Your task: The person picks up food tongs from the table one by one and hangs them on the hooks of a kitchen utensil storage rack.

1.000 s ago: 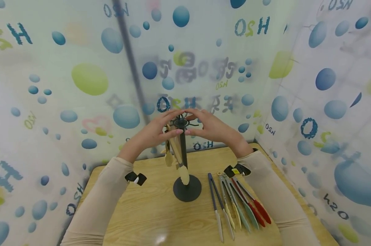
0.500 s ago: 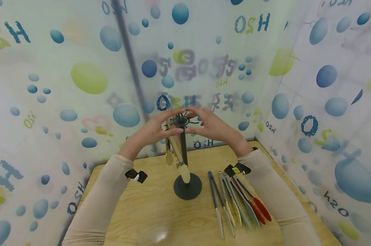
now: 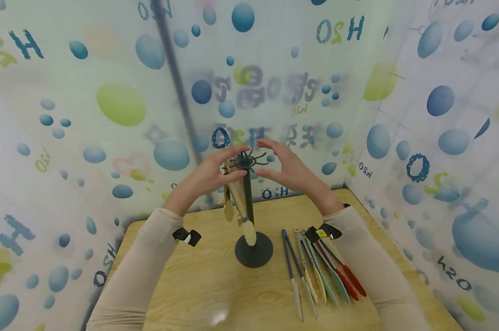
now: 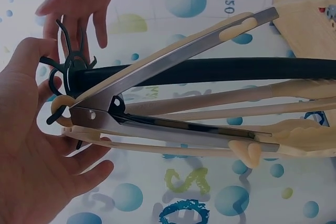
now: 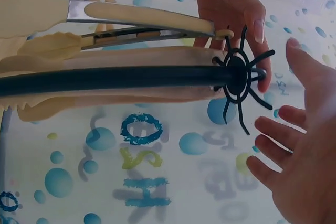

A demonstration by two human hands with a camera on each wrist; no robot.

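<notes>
A black stand (image 3: 248, 193) with a ring of curved hooks (image 3: 245, 161) at its top stands upright on a round base (image 3: 253, 252). Cream-tipped tongs (image 4: 142, 77) hang from a hook by their loop, their arms spread. Other cream utensils (image 4: 210, 102) hang beside them. My left hand (image 3: 210, 172) arches around the hooks' left side, fingers apart and curved; it does not visibly pinch anything. My right hand (image 3: 288, 165) is on the other side, fingers spread and thumb apart, with a gap to the hooks in the right wrist view (image 5: 310, 150).
To the stand's right on the wooden table (image 3: 204, 285) lie several tongs side by side: blue-handled tongs (image 3: 290, 258), cream tongs (image 3: 310, 276), green tongs (image 3: 333, 278) and red tongs (image 3: 354, 280). A patterned curtain (image 3: 121, 103) surrounds the table's back and sides.
My right hand has moved right, away from the left fingertips and the hooks, so the two hands are now farther apart. My left hand stays nearly where it was. The hanging tongs stay in place.
</notes>
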